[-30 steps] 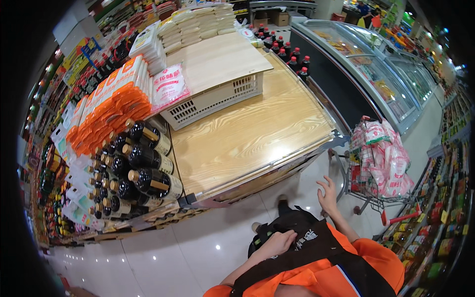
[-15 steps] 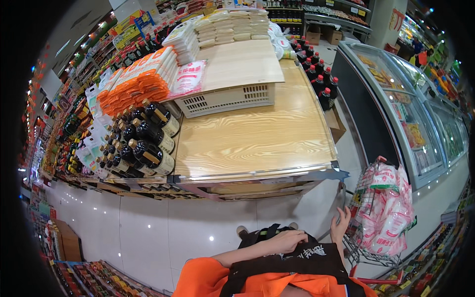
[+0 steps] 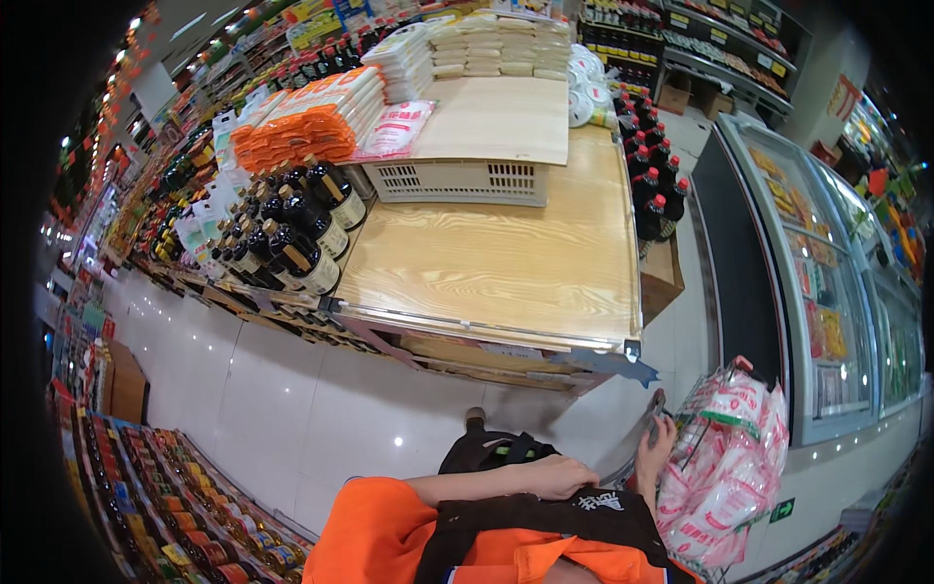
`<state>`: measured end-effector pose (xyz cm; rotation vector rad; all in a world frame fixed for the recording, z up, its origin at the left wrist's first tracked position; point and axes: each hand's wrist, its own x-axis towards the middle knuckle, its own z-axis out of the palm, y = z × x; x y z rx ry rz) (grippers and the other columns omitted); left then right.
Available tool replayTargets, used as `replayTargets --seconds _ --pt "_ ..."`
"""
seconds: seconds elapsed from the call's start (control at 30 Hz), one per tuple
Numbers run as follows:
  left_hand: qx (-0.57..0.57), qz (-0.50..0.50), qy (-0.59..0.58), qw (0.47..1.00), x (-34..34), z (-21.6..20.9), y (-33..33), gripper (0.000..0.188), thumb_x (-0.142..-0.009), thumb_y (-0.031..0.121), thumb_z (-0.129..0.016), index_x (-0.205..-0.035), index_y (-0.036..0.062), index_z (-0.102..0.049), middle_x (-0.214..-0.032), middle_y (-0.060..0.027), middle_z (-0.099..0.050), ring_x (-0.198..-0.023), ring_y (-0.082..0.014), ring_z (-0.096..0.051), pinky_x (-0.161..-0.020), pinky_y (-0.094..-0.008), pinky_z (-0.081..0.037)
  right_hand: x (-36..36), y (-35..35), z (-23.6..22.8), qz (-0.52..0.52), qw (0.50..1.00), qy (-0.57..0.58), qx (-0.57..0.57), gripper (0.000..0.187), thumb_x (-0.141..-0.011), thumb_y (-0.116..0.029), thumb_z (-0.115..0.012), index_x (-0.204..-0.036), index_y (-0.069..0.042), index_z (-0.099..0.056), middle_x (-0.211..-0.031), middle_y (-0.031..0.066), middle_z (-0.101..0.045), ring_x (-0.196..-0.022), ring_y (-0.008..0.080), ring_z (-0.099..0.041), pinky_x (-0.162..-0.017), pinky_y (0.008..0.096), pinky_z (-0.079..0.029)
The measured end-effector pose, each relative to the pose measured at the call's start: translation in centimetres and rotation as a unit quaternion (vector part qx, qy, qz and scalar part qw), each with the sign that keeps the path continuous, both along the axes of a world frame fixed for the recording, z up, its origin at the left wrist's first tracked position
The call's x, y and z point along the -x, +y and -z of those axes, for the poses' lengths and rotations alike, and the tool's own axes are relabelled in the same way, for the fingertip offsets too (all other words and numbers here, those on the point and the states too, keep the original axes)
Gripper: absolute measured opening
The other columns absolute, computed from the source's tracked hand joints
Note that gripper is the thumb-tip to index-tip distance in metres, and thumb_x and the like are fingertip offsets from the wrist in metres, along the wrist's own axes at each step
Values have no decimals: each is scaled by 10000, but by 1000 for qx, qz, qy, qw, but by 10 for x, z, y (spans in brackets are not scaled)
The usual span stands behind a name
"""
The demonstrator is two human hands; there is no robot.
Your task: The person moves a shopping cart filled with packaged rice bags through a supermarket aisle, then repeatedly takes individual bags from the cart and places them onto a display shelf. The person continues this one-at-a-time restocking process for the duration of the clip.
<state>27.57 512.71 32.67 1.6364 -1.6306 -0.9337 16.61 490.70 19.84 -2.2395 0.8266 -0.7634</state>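
The left hand lies on the white-lettered apron, the right hand just beside pink-printed bags in a partly hidden cart; whether either's fingers grasp anything cannot be told.

Before you stands a broad surface topped in pale wood grain, above a floor of glossy light tiles that mirror small points of light. To your right runs a freezer with glass lids and a dark side panel. Beyond it you see a pale pillar and stocked back shelves. Bottle-filled shelving slopes along your lower left, and bright ceiling lights shine at upper left.
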Motion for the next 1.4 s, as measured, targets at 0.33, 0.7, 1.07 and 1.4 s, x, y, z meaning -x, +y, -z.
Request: replayTargets --seconds 0.33,0.7,1.07,1.4 --pt "19 -70 9 997 -66 -3 28 245 -805 35 -434 -1005 73 -571 -831 -147 -617 -815 -328 -597 -691 -400 -476 -181 72 -103 -213 972 -98 -20 275 -766 -9 -561 -1037 -40 -599 -1137 148 -519 -1072 308 -500 -918 359 -391" --pt "27 -251 51 966 -267 -22 168 319 -765 -20 -438 -1028 82 -585 -792 -84 -624 -770 -268 -611 -702 -350 -483 -496 146 -193 -387 914 -82 -96 218 -817 -83 -573 -1024 -57 -638 -1008 88 -616 -955 190 -569 -756 314 -464" --pt "179 -415 -54 890 -494 -84 239 294 -789 -80 -430 -1009 19 -599 -770 -123 -615 -727 -233 -618 -667 -306 -484 -839 185 -208 -267 873 -1 -407 237 -859 -160 -504 -1014 -21 -616 -923 66 -615 -859 161 -562 -672 302 -467" --pt "131 -600 -216 759 -769 -73 161 688 -856 323 -532 -1315 -113 -263 -1296 -344 -320 -1194 -460 -312 -1022 -478 -248 -1022 166 -169 -35 906 -94 -411 325 -760 -212 -678 -914 59 -588 -819 137 -594 -671 204 -547 -554 389 -446"
